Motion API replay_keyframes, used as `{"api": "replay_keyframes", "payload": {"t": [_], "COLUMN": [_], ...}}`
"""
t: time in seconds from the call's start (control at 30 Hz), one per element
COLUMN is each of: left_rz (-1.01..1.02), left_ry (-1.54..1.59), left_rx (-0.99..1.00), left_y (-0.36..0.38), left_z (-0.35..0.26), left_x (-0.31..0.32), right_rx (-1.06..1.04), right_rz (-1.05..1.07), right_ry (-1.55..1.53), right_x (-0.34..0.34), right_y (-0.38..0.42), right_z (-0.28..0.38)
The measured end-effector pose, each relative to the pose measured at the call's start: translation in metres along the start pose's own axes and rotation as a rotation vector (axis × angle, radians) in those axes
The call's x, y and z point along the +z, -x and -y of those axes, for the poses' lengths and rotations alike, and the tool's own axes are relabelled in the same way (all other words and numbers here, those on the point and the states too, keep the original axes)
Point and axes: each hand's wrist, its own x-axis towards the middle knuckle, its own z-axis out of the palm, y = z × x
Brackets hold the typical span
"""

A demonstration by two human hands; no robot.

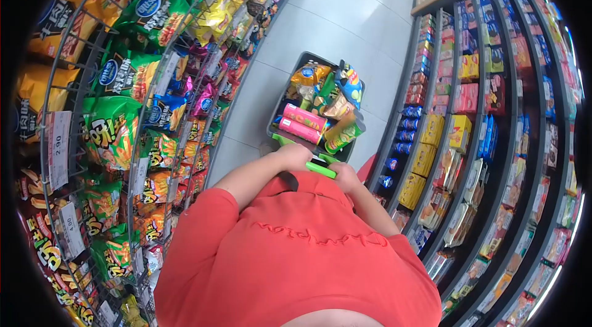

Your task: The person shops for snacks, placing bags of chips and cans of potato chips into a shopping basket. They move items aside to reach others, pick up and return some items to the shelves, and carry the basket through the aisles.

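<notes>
meanwhile the person is standing in a narrow aisle between a wire rack of snack bags [117,111] on the left and long shelves of boxed sweets [468,129] on the right. the shopping cart [290,89] is sitting on the floor just ahead, piled high with packets, so a sharp push is likely tipping a top bag out or bumping a shelf. the green handle [320,169] is lying across the near end of the cart. the left hand [295,155] is curling closed around it, and the right hand [345,177] is clasping its other end.
</notes>
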Motion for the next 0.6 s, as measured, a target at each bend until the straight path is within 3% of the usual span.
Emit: {"api": "replay_keyframes", "payload": {"t": [0.33,0.6], "left_rz": [-0.126,-0.326], "left_ry": [0.109,-0.011], "left_rx": [0.023,0.013], "left_y": [-0.018,-0.049], "left_z": [0.001,-0.012], "left_x": [-0.01,-0.037], "right_rx": [0.003,-0.026], "right_rz": [0.039,-0.04], "right_ry": [0.059,0.076], "right_x": [-0.037,-0.073], "right_y": [-0.026,-0.058], "right_z": [-0.006,-0.037]}}
